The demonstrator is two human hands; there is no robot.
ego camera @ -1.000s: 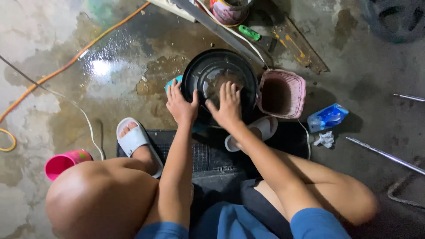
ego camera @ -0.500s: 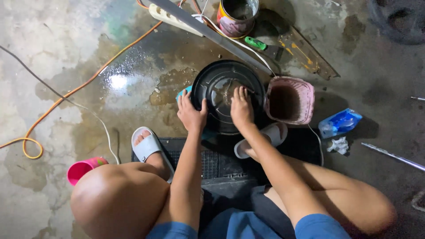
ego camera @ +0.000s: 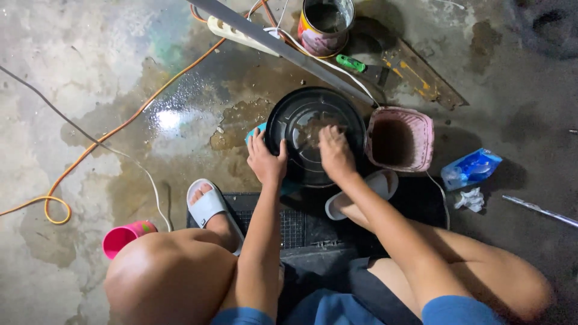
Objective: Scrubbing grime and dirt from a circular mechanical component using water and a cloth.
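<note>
The person squats on a wet concrete floor (ego camera: 90,72) with a round black basin (ego camera: 313,135) in front of the knees, just beside a pink basket (ego camera: 415,117) on its right. The left hand (ego camera: 266,159) grips the basin's near left rim, its fingers (ego camera: 257,139) closed over the edge and the thumb pointing toward the middle. The right hand (ego camera: 335,150) lies inside the basin, fingers together and pressed flat on its bottom. Compared with the picture from a second ago, the left hand has slid down the rim toward the person, while the right hand stays inside, now further right of centre. The head has tipped forward, so the paint can (ego camera: 325,24) and the white power strip (ego camera: 241,33) at the top show more fully, and the orange cable (ego camera: 120,126) shows its loop at the left. A pink cup (ego camera: 123,236) lies by the left knee, white slippers (ego camera: 208,204) cover both feet, and a blue packet (ego camera: 469,168) sits well to the right of the basket near a crumpled white scrap (ego camera: 469,198).
</note>
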